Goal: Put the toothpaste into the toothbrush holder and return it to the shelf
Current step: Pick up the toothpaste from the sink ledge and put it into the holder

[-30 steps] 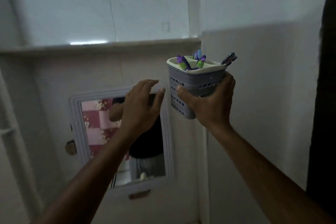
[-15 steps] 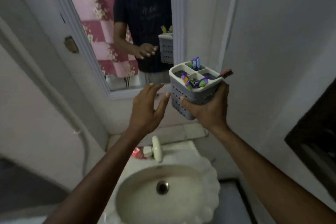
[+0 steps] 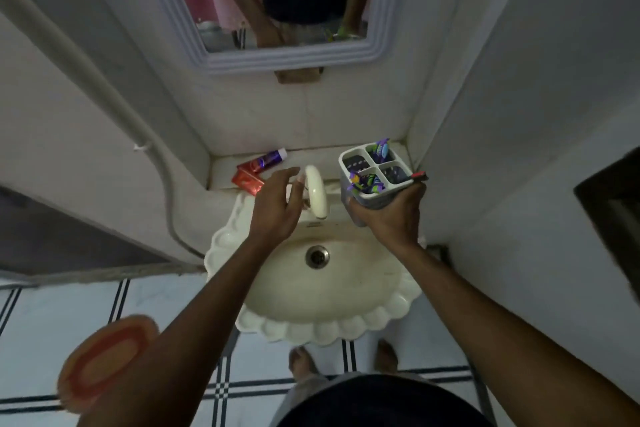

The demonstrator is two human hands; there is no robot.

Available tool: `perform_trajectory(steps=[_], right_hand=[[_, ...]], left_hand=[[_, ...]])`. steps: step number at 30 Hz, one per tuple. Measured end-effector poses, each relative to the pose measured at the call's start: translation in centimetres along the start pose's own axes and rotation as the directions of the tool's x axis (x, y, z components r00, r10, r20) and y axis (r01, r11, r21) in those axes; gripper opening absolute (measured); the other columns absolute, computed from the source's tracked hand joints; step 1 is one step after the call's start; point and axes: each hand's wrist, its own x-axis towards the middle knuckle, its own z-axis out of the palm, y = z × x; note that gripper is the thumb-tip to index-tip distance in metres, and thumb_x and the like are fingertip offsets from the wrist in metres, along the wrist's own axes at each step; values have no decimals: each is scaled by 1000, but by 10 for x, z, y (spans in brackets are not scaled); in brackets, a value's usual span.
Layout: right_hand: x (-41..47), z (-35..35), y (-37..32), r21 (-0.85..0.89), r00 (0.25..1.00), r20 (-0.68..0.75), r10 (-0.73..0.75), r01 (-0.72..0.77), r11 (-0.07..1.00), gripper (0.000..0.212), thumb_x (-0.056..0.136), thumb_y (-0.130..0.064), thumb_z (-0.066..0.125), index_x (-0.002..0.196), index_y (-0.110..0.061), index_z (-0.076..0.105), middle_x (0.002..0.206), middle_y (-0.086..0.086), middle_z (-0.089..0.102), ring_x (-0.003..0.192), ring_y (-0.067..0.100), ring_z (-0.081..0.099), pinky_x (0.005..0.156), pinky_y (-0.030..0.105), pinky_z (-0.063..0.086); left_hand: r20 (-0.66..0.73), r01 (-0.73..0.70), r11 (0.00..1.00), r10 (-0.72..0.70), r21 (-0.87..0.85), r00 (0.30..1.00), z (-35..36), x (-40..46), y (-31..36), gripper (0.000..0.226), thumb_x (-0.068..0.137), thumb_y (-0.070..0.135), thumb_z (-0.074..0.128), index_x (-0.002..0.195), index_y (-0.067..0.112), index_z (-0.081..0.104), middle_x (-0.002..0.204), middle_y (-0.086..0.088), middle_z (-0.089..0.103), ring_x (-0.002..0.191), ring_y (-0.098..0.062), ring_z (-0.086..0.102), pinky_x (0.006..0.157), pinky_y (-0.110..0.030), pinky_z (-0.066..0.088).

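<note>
My right hand (image 3: pixel 388 218) grips a grey four-compartment toothbrush holder (image 3: pixel 372 180) from below, upright above the right back of the sink. Several purple and green toothbrushes stick out of two of its compartments. A red toothpaste tube (image 3: pixel 258 166) with a purple and white cap end lies flat on the ledge behind the sink, to the left. My left hand (image 3: pixel 277 208) hovers open over the sink's back edge, fingers spread, just right of the tube and not touching it.
A cream scalloped sink (image 3: pixel 325 291) with a cream tap (image 3: pixel 317 191) sits below my hands. A framed mirror (image 3: pixel 277 3) hangs on the wall above. Walls close in on both sides. An orange oval object (image 3: pixel 104 360) lies low on the left above the tiled floor.
The view has swung down from the high shelf to the sink. Both hands have come down with it, the right still carrying the holder, the left now near the toothpaste.
</note>
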Motion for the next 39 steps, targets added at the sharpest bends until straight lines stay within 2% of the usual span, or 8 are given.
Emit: perform_trajectory(steps=[3, 6, 10, 19, 26, 31, 34, 39], right_hand=[[1, 20, 18, 0, 1000, -1, 30, -30, 1000, 112, 56, -45, 111, 134, -6, 42, 135, 1, 60, 124, 26, 69, 91, 31, 55], [6, 40, 33, -13, 998, -19, 55, -55, 998, 118, 53, -51, 110, 135, -6, 40, 139, 8, 57, 129, 29, 67, 102, 43, 63], [9, 63, 49, 19, 997, -35, 67, -66, 998, 126, 52, -53, 111, 141, -9, 35, 146, 11, 53, 133, 30, 66, 107, 46, 62], [-14, 68, 60, 39, 999, 2, 53, -53, 998, 129, 61, -80, 94, 150, -11, 31, 155, 8, 48, 144, 28, 58, 113, 38, 55], [-18, 54, 59, 57, 996, -66, 55, -51, 997, 125, 56, -85, 94, 147, -16, 44, 149, 5, 58, 138, 24, 64, 113, 40, 58], [-13, 46, 58, 25, 997, -65, 48, -46, 999, 121, 59, -71, 103, 147, -11, 47, 148, 7, 59, 134, 21, 66, 106, 31, 58], [-10, 43, 60, -15, 998, -31, 56, -56, 998, 116, 62, -61, 107, 147, -11, 46, 148, 7, 61, 133, 22, 67, 103, 27, 56], [-6, 37, 57, -26, 997, 6, 82, -82, 996, 121, 57, -70, 106, 146, -15, 44, 145, 4, 66, 128, 23, 72, 102, 39, 63]], left_hand=[[8, 136, 986, -136, -94, 991, 16, -2, -32, 43, 112, 50, 44, 133, 21, 68, 125, 0, 73, 114, -22, 70, 98, -51, 57], [48, 163, 986, -164, 31, 985, 27, -3, -64, 42, 109, 43, 44, 133, 17, 67, 124, -6, 72, 112, -31, 69, 97, -53, 56], [72, 38, 930, -69, 365, 995, 23, 7, -89, 35, 105, 25, 54, 139, 18, 60, 141, -8, 62, 124, -33, 59, 101, -53, 51], [447, -303, 706, -21, 640, 894, -7, 54, -124, 72, 85, 5, 69, 153, 21, 54, 160, -5, 52, 145, -35, 47, 115, -55, 35], [471, -392, 553, -2, 736, 882, -17, 74, -117, 46, 91, 17, 68, 136, 21, 67, 137, -7, 62, 134, -32, 52, 109, -49, 40], [317, -108, 826, -89, 553, 944, -28, 66, -111, 28, 101, 28, 61, 128, 27, 56, 114, -6, 75, 99, -32, 71, 92, -49, 56], [192, 14, 943, -82, 334, 978, -48, 63, -82, 38, 110, 60, 39, 138, 38, 52, 106, -3, 76, 90, -31, 72, 79, -46, 60], [126, -114, 952, 81, 285, 989, -76, 69, 1, 45, 109, 66, 36, 127, 31, 57, 87, 5, 78, 79, -27, 74, 71, -42, 59]])
